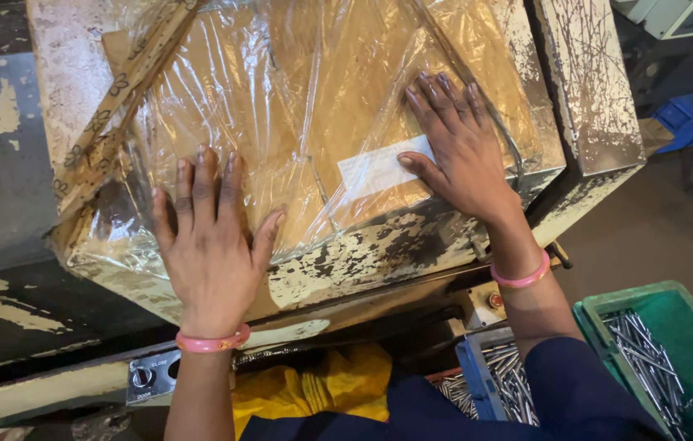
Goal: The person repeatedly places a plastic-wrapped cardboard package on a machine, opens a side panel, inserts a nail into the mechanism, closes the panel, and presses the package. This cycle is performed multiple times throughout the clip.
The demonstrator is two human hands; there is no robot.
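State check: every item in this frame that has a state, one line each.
left hand: flat, fingers spread, pressing the plastic sheet
right hand: flat on the sheet, thumb on the white label
plastic sheet: clear, wrinkled, spread over brown cardboard
white label: lying flat under the sheet
worktop: paint badly chipped
green crate: holding metal rods
blue crate: holding metal rods

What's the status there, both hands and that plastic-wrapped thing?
Left hand flat, fingers spread, on clear plastic sheet. Right hand flat, thumb on white label. Sheet covers brown cardboard on worn machine top. Nothing blocking.
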